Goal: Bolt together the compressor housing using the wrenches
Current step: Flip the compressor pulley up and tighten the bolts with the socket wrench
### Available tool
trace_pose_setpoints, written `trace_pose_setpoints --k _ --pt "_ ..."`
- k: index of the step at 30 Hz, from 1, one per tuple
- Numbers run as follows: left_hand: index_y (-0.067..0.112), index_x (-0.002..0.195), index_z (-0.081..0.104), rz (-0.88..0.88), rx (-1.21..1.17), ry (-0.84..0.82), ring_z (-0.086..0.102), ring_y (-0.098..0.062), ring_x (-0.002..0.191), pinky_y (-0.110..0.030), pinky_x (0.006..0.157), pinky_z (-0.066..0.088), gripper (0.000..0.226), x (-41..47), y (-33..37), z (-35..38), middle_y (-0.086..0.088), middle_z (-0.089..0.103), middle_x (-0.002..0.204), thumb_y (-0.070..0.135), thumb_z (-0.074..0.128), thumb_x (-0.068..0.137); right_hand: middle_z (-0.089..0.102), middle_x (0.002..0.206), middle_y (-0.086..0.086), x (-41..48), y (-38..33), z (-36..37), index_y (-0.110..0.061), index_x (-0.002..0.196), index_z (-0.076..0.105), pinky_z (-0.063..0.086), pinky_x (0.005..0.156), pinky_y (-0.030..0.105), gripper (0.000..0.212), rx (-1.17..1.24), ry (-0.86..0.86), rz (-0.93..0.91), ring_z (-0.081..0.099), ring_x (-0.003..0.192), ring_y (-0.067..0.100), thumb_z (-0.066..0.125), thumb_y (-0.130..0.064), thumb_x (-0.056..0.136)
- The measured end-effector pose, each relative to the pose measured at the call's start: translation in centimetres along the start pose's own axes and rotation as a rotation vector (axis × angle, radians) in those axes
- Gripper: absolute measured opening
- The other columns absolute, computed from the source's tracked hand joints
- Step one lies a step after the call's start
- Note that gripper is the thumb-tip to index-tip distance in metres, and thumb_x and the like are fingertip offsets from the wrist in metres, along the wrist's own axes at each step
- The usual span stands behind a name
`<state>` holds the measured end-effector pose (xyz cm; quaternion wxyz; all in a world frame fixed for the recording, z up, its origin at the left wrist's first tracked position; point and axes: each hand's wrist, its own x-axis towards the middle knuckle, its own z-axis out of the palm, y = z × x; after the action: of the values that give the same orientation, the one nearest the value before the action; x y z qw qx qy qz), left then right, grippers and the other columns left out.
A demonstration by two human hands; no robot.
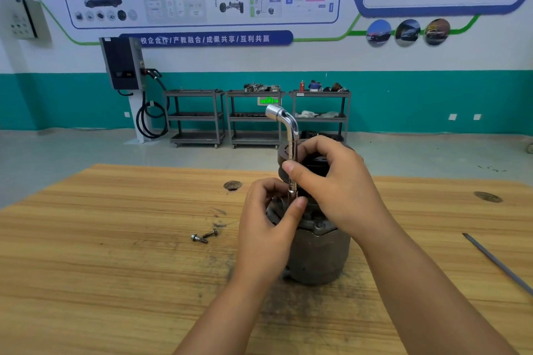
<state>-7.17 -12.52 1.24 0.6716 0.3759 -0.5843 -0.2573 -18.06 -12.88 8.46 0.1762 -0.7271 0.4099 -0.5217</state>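
The compressor housing (317,256) stands on the tabletop (115,239). Your left grip (265,228) and right grip (331,181) both pinch the wrench (292,135), upright on the housing's top flange. Two bolts (203,235) lie loose left of the housing, so the bolting looks unfinished.

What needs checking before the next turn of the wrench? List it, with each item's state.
1. Wrench stands upright over the compressor: ok.
2. Wrench's lower end seated on a bolt head: cannot tell, the left hand gripping it hides the joint.
3. Right hand pinches the wrench shaft: ok.
4. Compressor stands on end on the table: ok.
5. Two loose bolts lie left of the compressor: ok.
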Motion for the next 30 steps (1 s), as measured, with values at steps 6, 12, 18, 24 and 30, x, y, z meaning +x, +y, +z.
trace_pose_setpoints --k 6,12,18,24,30 --pt "0.027 0.083 0.058 0.058 0.054 0.029 0.052 -0.01 0.113 -0.03 0.094 0.044 0.006 0.43 -0.2 -0.18 0.013 0.049 0.112 0.027 0.062 0.079 0.063 0.101 -0.016 0.14 -0.09 -0.28 -0.028 0.105 0.065 0.037 0.101 0.048 0.017 -0.049 -0.05 -0.068 0.053 0.109 0.012 0.06 -0.025 0.088" --pt "0.022 0.082 0.062 0.016 0.05 0.011 0.051 -0.01 0.115 -0.034 0.095 0.044 0.009 0.35 -0.19 -0.32 0.014 0.048 0.115 0.029 0.057 0.081 0.063 0.098 -0.016 0.17 -0.01 -0.35 -0.034 0.095 0.063 0.039 0.1 0.046 0.013 -0.052 -0.023 -0.032 0.053 0.11 0.017 0.064 -0.025 0.086" --pt "0.028 0.093 0.056 -0.002 0.006 0.024 0.056 -0.009 0.106 -0.026 0.093 0.046 0.018 0.33 0.13 -0.23 0.004 0.049 0.113 0.034 0.067 0.08 0.063 0.089 -0.015 0.1 -0.14 0.01 -0.03 0.085 0.061 0.042 0.095 0.048 0.006 -0.035 0.006 -0.013 0.056 0.101 0.018 0.066 -0.027 0.082" --pt "0.028 0.078 0.061 -0.012 0.054 0.037 0.054 -0.018 0.112 -0.04 0.097 0.046 0.004 0.52 0.1 -0.33 0.013 0.046 0.115 0.028 0.065 0.078 0.065 0.092 -0.01 0.08 -0.25 -0.15 -0.029 0.086 0.061 0.044 0.092 0.048 0.009 -0.011 0.005 0.014 0.054 0.106 0.024 0.069 -0.03 0.081" --pt "0.032 0.078 0.063 -0.012 0.076 0.047 0.054 -0.016 0.111 -0.045 0.098 0.045 0.005 0.59 0.07 -0.2 0.014 0.048 0.108 0.028 0.065 0.08 0.064 0.096 -0.016 0.18 -0.42 -0.47 -0.04 0.084 0.057 0.037 0.1 0.049 0.022 -0.046 -0.045 -0.029 0.054 0.109 0.017 0.063 -0.019 0.087"
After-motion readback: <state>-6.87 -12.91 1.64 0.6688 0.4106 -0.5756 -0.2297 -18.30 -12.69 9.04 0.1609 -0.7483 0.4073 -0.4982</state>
